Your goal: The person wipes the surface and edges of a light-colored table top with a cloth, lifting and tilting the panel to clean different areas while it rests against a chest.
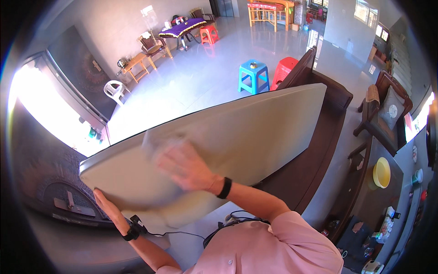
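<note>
A long beige seat cushion (239,137) stands on its edge before me, its right end over the dark wooden bench (297,178). My left hand (109,209) supports the cushion's near left edge; its fingers are partly hidden behind that edge. Over the left half of the cushion's broad face is my right hand (184,164), blurred by motion. Something pale and blurred, perhaps a cloth, shows at its fingertips, but whether the hand grips it is unclear.
A blue plastic stool (253,77) with a small metal item on top and a red stool (284,70) stand beyond the bench. To the right are a low table bearing a yellow basin (381,172) and a wooden armchair (386,109). An ornate door (75,202) is at left.
</note>
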The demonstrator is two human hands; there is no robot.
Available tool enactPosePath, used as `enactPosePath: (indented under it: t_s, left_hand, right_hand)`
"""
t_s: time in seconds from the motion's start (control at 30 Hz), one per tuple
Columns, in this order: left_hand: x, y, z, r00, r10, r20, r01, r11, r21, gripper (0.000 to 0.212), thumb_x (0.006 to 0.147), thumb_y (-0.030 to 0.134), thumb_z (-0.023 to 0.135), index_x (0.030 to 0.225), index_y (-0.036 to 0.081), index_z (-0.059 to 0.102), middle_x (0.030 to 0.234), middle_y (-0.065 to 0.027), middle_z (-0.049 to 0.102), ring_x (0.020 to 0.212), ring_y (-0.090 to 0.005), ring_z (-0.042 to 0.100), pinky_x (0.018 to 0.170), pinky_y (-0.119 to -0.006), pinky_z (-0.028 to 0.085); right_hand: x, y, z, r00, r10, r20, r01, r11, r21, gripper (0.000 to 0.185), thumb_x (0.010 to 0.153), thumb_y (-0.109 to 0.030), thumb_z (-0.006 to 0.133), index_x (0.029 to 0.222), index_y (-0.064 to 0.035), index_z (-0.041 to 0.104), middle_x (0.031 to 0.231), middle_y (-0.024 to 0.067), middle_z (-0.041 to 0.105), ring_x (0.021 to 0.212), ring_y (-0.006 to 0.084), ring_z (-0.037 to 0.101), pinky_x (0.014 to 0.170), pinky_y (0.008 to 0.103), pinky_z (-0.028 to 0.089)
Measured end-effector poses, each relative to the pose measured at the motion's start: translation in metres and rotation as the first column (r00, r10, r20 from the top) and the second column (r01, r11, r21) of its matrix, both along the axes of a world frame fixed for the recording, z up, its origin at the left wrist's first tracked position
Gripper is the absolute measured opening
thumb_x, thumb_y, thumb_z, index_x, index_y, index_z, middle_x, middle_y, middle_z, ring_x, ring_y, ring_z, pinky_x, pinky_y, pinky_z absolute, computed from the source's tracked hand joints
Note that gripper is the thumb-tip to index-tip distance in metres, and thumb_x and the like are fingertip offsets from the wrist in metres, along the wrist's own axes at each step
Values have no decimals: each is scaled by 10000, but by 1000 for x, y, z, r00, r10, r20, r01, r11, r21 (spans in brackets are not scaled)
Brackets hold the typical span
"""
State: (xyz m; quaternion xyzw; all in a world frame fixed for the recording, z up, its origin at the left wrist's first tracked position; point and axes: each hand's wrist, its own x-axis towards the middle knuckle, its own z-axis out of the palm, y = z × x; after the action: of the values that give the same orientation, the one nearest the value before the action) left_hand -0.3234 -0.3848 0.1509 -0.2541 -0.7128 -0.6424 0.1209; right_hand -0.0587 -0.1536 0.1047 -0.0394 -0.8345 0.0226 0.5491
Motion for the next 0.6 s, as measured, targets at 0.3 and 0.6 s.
enactPosePath:
  t_s: [0.3,0.6]
  left_hand:
    - [-12,-23,-4,976,122,-181,-152,975,-164,486,1046,386,367,981,-68,530,945,-81,552,881,-192,473,828,-347,415]
    - [32,1,19,998,-28,-52,29,999,18,457,1023,337,400,1182,-64,550,1083,-94,605,979,-191,534,882,-323,424]
  right_hand:
    - [58,61,-76,878,-478,-17,464,860,-213,492,941,-144,529,1415,-43,443,1483,190,368,1391,433,293,1130,574,224]
    - [93,125,-37,682,-624,-382,135,621,-772,506,943,-102,525,1417,24,401,1459,213,398,1360,365,350,1142,422,240]
